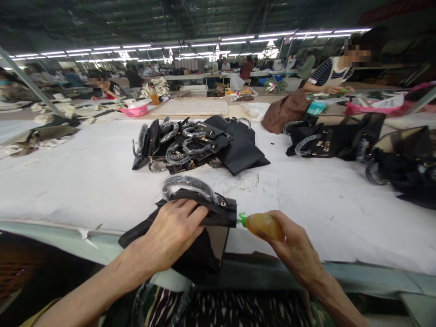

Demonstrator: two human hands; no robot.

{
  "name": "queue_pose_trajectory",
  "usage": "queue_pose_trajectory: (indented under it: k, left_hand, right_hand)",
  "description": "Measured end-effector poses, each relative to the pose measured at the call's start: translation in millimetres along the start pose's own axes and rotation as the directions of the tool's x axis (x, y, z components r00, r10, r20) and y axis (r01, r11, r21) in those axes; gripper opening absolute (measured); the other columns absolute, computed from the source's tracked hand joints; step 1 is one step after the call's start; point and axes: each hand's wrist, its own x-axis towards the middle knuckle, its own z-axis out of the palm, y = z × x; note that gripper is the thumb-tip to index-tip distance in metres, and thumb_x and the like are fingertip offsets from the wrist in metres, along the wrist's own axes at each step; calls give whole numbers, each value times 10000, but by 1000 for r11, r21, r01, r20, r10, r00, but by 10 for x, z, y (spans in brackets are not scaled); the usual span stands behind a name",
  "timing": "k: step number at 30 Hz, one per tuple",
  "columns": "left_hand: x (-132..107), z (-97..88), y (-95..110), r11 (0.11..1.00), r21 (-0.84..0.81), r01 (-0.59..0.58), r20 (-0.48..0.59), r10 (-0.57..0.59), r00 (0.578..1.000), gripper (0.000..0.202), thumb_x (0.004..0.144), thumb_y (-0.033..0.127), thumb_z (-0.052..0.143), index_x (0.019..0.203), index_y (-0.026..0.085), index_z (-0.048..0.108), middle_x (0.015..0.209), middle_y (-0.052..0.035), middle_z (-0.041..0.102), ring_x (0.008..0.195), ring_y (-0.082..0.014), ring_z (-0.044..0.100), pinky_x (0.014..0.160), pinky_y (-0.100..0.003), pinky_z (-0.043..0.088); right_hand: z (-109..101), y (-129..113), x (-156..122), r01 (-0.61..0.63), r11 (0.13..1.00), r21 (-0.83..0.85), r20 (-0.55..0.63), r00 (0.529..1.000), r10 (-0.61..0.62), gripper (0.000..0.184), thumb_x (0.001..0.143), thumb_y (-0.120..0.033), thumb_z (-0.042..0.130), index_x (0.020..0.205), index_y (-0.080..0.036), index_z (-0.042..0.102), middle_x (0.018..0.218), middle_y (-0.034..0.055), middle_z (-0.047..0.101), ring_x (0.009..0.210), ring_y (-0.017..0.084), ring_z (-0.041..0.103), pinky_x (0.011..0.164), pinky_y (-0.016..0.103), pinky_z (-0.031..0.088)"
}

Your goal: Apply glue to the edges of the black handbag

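Observation:
A black handbag [223, 213] lies at the table's front edge, its handle [190, 184] wrapped in clear plastic. My left hand [177, 227] grips the top edge of this bag, fingers bent over the black material. In my right hand [289, 236] is a squeeze bottle [265, 226] of yellowish-brown liquid, held on its side. Its green nozzle [241, 220] points left and is at the bag's right end; whether it touches is hard to tell. Part of the bag hangs over the edge toward my lap.
A heap of black handbags [200, 141] lies ahead on the white-covered table [85, 181]. More black bags [327, 138] stand at the right, near a brown cloth bundle [282, 111]. Across the table are a pink basin [134, 110] and a co-worker [334, 72].

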Motion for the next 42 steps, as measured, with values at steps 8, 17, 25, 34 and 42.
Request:
queue_pose_trajectory:
  k: [8, 17, 25, 34, 42]
  left_hand:
    - [-153, 130, 76, 1000, -21, 17, -91, -19, 996, 131, 795, 135, 550, 922, 169, 541, 781, -42, 594, 732, -220, 572, 631, -337, 461]
    - [-189, 153, 85, 1000, -22, 14, -153, -18, 988, 115, 825, 129, 519, 928, 169, 548, 757, -30, 578, 708, -197, 574, 636, -322, 459]
    - [-190, 175, 73, 999, -33, 19, -146, -24, 989, 109, 830, 138, 511, 924, 169, 555, 763, -32, 576, 721, -196, 573, 655, -318, 462]
    - [-262, 189, 101, 998, -46, 49, -126, -55, 991, 111, 848, 160, 500, 943, 173, 557, 772, -29, 566, 722, -187, 560, 661, -311, 457]
    - [-254, 191, 116, 998, -38, 54, -116, -58, 992, 111, 863, 167, 462, 884, 174, 571, 738, -25, 558, 700, -179, 558, 628, -300, 457]
  right_hand:
    - [-11, 17, -45, -27, 999, 18, -13, 1000, 27, 233, 805, -449, 591, 866, -241, 503, 723, -17, 576, 648, 191, 518, 611, 300, 398]
    - [0, 10, -45, -50, 997, 59, -24, 998, 52, 247, 793, -448, 598, 854, -236, 488, 683, -26, 547, 614, 183, 495, 582, 298, 386]
    - [17, 34, -49, -96, 990, 105, 17, 995, 95, 236, 780, -419, 615, 790, -238, 463, 610, -50, 493, 568, 171, 469, 551, 291, 356]
    - [-46, 98, -5, -174, 965, 195, 53, 985, 167, 261, 776, -448, 605, 790, -232, 459, 631, -44, 509, 598, 176, 493, 566, 290, 378]
    - [-76, 49, -71, -198, 964, 178, 120, 976, 179, 273, 761, -453, 616, 768, -231, 456, 598, -55, 470, 566, 163, 446, 540, 288, 340]
